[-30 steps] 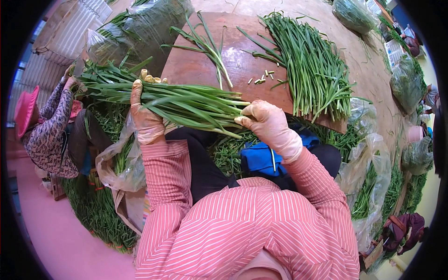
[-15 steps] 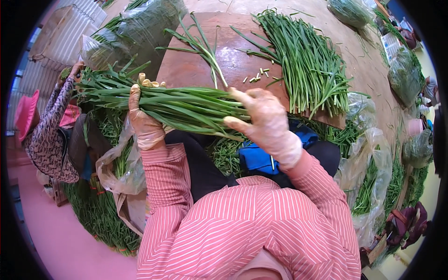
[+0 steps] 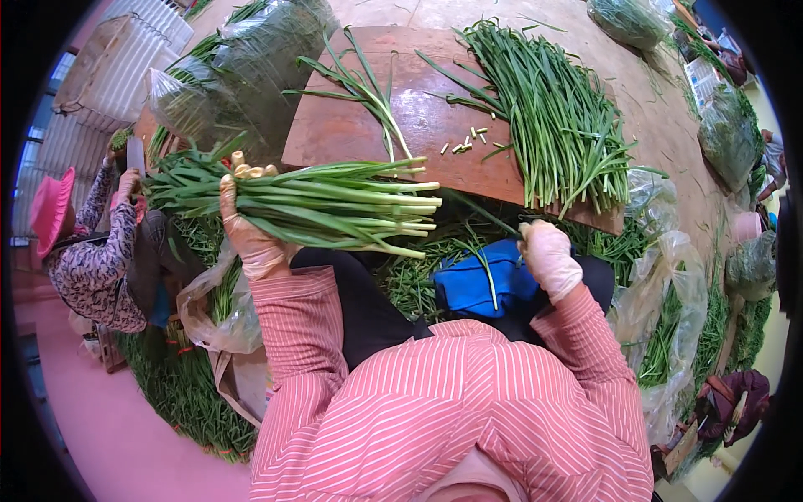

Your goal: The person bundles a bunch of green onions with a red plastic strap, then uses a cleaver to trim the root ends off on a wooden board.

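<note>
My left hand (image 3: 251,230), in a thin pale glove, is wrapped round a bundle of garlic chives (image 3: 335,201). The pale stem ends of the bundle point right, its leafy tips left. To the right, my gloved right hand (image 3: 548,258) is closed on the handle of a knife (image 3: 489,213), whose thin blade reaches toward the stem ends without touching them. Beneath that hand, a blue cloth (image 3: 473,280) lies over my lap with a single loose stalk on it. A large pile of chives (image 3: 552,117) rests on the wooden board (image 3: 410,100) beyond my hands.
Several cut stem bits (image 3: 468,140) and a few loose stalks (image 3: 372,100) lie on the board. Plastic-wrapped greens (image 3: 259,75) stand at the far left. Open plastic bags (image 3: 669,284) flank me. A co-worker in a pink hat (image 3: 54,209) sits at the left, holding a blade.
My right hand has left the stem ends, moved down and right, and now grips a knife. The bundle stays in my left hand. The co-worker's arms have shifted.
</note>
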Action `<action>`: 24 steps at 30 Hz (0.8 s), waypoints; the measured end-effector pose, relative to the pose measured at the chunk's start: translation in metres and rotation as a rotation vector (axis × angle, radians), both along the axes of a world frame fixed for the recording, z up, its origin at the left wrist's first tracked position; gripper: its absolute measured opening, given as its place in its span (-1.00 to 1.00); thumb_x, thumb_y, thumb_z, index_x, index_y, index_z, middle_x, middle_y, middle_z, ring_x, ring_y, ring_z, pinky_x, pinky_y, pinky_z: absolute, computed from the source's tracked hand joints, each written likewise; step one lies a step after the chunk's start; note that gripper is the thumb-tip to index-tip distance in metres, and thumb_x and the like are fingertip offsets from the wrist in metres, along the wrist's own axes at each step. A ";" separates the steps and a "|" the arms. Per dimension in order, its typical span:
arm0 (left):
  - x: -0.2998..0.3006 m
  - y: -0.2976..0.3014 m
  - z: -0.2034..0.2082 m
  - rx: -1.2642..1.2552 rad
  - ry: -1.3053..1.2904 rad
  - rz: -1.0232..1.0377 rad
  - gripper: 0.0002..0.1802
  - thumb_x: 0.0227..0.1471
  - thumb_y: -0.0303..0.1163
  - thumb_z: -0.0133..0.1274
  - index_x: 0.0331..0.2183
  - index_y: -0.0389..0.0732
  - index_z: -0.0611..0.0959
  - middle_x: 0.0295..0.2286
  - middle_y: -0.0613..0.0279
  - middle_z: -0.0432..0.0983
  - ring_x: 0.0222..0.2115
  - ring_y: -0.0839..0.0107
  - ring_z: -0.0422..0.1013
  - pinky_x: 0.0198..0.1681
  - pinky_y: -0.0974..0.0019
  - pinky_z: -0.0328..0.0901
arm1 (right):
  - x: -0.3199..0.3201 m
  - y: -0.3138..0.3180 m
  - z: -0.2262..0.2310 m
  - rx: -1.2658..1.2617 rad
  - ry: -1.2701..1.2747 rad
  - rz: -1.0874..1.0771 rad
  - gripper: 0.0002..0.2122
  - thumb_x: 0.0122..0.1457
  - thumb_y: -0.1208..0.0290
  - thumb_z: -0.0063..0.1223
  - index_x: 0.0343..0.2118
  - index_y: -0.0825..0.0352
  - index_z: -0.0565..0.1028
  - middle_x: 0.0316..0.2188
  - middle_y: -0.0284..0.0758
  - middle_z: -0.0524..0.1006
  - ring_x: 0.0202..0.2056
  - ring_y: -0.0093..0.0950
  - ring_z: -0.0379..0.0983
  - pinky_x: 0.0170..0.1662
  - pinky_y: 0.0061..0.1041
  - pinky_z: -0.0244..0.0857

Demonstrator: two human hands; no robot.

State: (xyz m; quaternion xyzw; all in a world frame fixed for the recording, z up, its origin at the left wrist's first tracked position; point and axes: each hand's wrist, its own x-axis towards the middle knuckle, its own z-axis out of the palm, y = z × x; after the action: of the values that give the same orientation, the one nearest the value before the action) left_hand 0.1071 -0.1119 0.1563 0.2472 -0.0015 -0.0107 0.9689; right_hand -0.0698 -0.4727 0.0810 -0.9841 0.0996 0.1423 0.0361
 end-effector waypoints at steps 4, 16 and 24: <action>-0.004 0.011 0.006 -0.109 -0.194 -0.063 -0.57 0.14 -0.33 -0.04 0.00 -0.30 0.34 -0.40 0.35 0.38 -0.35 0.47 0.28 -0.10 0.36 0.23 | 0.020 0.018 0.051 0.540 -0.517 0.028 -0.65 0.11 0.23 0.06 -0.08 0.29 0.45 -0.40 -0.11 0.47 -0.29 -0.19 0.44 -0.24 -0.27 0.31; -0.009 -0.007 0.015 -0.086 -0.259 -0.214 -0.76 0.18 -0.29 -0.09 -0.20 -0.25 0.38 -0.43 0.36 0.30 -0.35 0.48 0.29 -0.08 0.34 0.21 | 0.065 0.017 0.028 0.882 -0.381 -0.123 -0.81 0.09 0.40 0.11 -0.26 0.35 0.57 -0.32 -0.25 0.57 -0.27 -0.41 0.50 -0.14 -0.45 0.36; -0.027 -0.068 0.026 0.157 -0.321 -0.398 -0.43 0.10 -0.24 -0.04 0.09 -0.26 0.27 -0.43 0.29 0.38 -0.40 0.36 0.35 -0.15 0.13 0.27 | 0.094 0.097 0.121 1.096 -0.185 0.472 -0.02 -0.24 0.22 0.39 0.24 0.38 0.02 0.13 -0.07 0.27 0.16 -0.30 0.19 0.19 -0.44 0.04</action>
State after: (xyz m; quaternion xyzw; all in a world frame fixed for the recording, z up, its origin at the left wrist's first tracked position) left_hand 0.0799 -0.1802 0.1822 0.3151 -0.2029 -0.1617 0.9129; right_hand 0.0239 -0.3757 0.2018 -0.8261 -0.2130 0.0908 0.5138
